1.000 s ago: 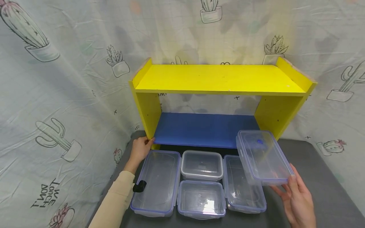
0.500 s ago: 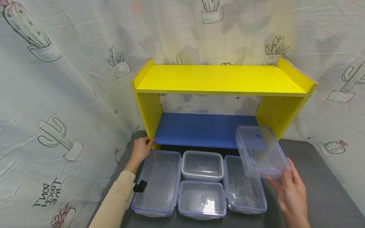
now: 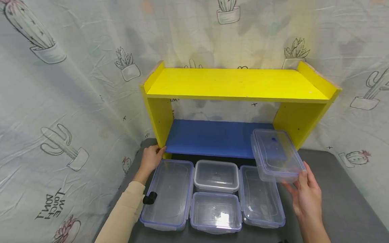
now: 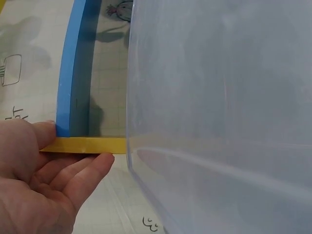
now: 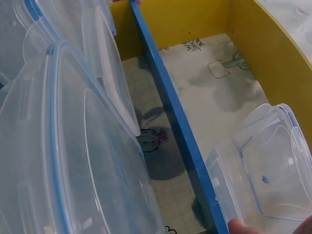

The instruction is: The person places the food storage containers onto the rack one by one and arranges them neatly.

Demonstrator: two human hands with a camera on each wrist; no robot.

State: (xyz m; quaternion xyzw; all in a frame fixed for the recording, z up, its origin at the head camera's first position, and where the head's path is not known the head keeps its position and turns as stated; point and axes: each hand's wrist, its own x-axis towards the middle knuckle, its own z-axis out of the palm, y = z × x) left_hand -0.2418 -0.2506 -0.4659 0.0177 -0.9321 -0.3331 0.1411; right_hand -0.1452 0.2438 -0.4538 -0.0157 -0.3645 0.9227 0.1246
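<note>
The right hand [image 3: 307, 195] grips the clear box [image 3: 276, 153] at its near right corner, thumb on the lid and fingers below. The box is at the right end of the blue shelf [image 3: 209, 136]; its near end projects forward, over part of the right box [image 3: 259, 199]. Contact with the shelf cannot be determined. The left hand [image 3: 150, 158] pinches the left panel [image 3: 159, 123] of the yellow rack between thumb and fingers. On the table [image 3: 340, 199], the left box [image 3: 168, 192], rear box [image 3: 216, 174] and front box [image 3: 216, 211] are lidded.
</note>
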